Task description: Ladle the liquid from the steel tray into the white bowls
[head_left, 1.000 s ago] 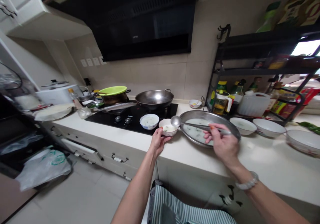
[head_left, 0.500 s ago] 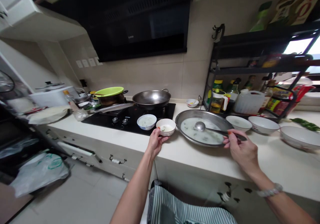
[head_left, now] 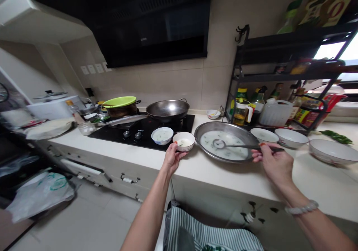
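Note:
My left hand (head_left: 171,157) holds the near rim of a small white bowl (head_left: 184,141) with a little pale soup in it, on the counter's front edge. My right hand (head_left: 272,162) pinches the handle of a metal ladle (head_left: 219,144). Its cup is lowered into the pale soup of a wide steel basin (head_left: 223,127). A second small bowl (head_left: 162,135) with soup stands left of the first, on the black hob (head_left: 145,129).
Three white bowls (head_left: 264,134) (head_left: 291,137) (head_left: 332,152) line the counter to the right of the basin. A wok (head_left: 167,110) and a green-lidded pot (head_left: 121,105) sit on the hob. A black rack (head_left: 279,75) with bottles stands at the back right. Drawers lie below the counter.
The ladle has swung from above the small bowl rightward and down into the basin's soup. My right hand moved right along the counter. My left hand stayed on the bowl.

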A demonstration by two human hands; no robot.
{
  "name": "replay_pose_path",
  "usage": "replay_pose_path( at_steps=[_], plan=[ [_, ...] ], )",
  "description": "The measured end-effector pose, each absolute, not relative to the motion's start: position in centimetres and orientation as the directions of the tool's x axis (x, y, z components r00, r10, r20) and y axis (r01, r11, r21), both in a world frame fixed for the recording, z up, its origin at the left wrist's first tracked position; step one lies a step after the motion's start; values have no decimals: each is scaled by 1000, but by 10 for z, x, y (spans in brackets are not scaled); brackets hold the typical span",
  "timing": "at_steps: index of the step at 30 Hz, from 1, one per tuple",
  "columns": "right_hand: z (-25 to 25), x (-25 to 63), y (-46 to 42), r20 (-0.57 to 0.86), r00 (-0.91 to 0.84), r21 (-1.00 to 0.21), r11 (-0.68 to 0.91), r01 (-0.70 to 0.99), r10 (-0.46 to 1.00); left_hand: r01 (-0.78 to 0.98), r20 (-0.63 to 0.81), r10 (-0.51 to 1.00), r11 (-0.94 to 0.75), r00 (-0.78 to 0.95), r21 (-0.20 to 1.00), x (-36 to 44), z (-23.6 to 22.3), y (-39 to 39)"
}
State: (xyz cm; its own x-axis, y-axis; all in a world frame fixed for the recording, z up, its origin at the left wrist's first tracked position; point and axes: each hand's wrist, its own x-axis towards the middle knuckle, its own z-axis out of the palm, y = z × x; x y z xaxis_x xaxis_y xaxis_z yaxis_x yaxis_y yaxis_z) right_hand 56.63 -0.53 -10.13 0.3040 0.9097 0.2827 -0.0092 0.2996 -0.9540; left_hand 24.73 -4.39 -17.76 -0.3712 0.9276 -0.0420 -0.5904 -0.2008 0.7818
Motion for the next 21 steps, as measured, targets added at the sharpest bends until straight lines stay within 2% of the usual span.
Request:
replay_pose_path(
  at_steps=[5,21],
  plan=[
    [-96,565,-6,272,330,-951,305,-50,904,-595,-47,927,-199,-371,779,248,-177,-45],
    [-82,561,-12,261,326,-958,284,-26,909,-592,-33,927,-211,-373,778,248,-177,-44]
  ],
)
